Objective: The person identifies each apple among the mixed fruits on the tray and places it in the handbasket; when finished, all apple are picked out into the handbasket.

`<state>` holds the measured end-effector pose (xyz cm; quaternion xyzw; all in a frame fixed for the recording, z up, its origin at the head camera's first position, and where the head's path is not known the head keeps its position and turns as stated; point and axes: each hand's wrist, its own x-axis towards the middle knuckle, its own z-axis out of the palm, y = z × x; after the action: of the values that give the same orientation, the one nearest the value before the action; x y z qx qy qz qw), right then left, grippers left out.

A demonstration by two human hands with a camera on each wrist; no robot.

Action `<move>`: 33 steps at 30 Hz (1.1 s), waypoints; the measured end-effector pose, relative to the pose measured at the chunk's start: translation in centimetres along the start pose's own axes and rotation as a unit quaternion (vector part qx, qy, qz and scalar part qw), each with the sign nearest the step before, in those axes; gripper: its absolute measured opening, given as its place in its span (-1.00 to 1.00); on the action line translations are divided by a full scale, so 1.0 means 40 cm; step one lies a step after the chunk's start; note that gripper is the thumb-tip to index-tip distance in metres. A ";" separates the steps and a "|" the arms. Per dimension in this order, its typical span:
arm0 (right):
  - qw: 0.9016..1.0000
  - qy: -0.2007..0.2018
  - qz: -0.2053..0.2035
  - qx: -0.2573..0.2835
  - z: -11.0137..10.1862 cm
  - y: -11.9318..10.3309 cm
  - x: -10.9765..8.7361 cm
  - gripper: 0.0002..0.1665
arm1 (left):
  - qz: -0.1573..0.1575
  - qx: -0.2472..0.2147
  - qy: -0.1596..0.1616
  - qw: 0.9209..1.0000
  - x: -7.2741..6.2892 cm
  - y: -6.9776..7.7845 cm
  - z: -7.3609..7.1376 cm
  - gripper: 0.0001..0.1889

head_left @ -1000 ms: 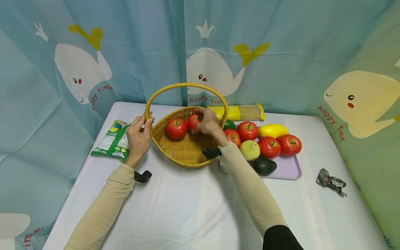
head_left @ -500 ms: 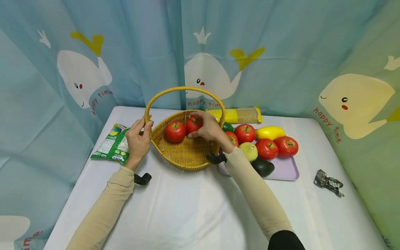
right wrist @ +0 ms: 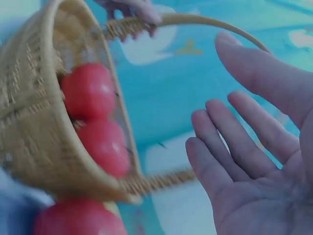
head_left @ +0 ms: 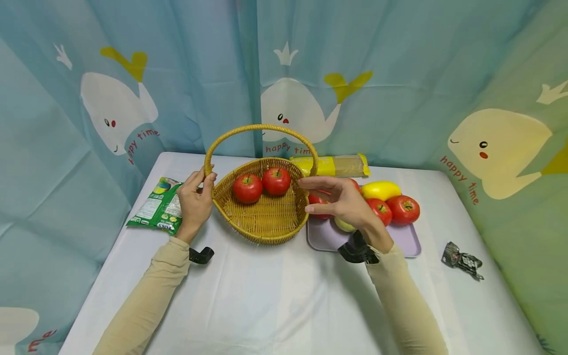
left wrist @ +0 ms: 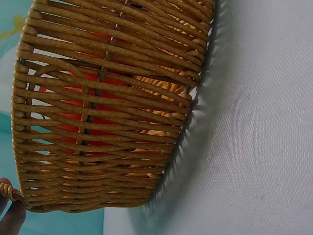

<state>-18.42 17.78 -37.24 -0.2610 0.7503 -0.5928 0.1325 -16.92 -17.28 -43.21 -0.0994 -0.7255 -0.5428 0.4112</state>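
My left hand (head_left: 195, 204) pinches the left foot of the handle on a yellow-brown wicker basket (head_left: 266, 224); in the left wrist view its fingertips show at the handle base. Two red apples (head_left: 247, 188) (head_left: 276, 181) lie side by side at the back of the basket, and the right wrist view shows both over the rim. My right hand (head_left: 343, 202) hovers just right of the basket, over a lilac tray (head_left: 321, 238), fingers spread and nothing held. It partly hides the fruit on the tray, including a red apple (head_left: 318, 204) and a pale green fruit (head_left: 343, 225).
On the tray's right are more red apples (head_left: 403, 209) and a yellow fruit (head_left: 380, 190). A yellow pack of noodles (head_left: 333, 165) lies behind. A green snack bag (head_left: 159, 207) is at the left, a small black packet (head_left: 461, 260) at the right. Curtains hang behind the table.
My right hand has let go of the second apple and moved right, out of the basket to above the tray. The left hand stays on the handle.
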 end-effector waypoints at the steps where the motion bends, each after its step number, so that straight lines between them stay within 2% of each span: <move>1: 1.000 0.012 -0.007 0.010 -0.015 -0.002 -0.017 -0.31 | 0.001 -0.001 0.000 1.000 0.000 0.001 -0.001 -0.78; 9: 0.994 0.098 -0.053 -0.011 -0.130 0.007 -0.124 -0.32 | -0.001 0.009 0.004 1.000 0.000 -0.006 -0.004 -0.77; 13: 0.991 0.118 -0.063 -0.012 -0.174 0.024 -0.160 -0.30 | -0.005 0.009 0.002 1.000 -0.004 -0.034 -0.003 -0.77; 17: 0.986 0.152 -0.038 -0.049 -0.205 0.035 -0.193 -0.26 | -0.014 0.013 0.000 1.000 -0.011 -0.073 -0.004 -0.76; 21: 0.975 0.191 -0.013 -0.114 -0.236 0.048 -0.225 -0.15 | -0.017 0.011 -0.007 1.000 -0.016 -0.093 -0.007 -0.75; 27: 0.954 0.229 0.014 -0.191 -0.304 0.092 -0.273 -0.03 | -0.016 0.005 -0.010 1.000 -0.016 -0.094 -0.007 -0.74; 33: 0.946 0.244 0.040 -0.211 -0.371 0.158 -0.327 -0.02 | -0.014 0.016 -0.002 1.000 -0.013 -0.065 0.002 -0.76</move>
<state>-16.61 38.13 -40.87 -0.1004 0.8773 -0.4609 -0.0888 -18.18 -18.06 -45.43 -0.0839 -0.7365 -0.5363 0.4036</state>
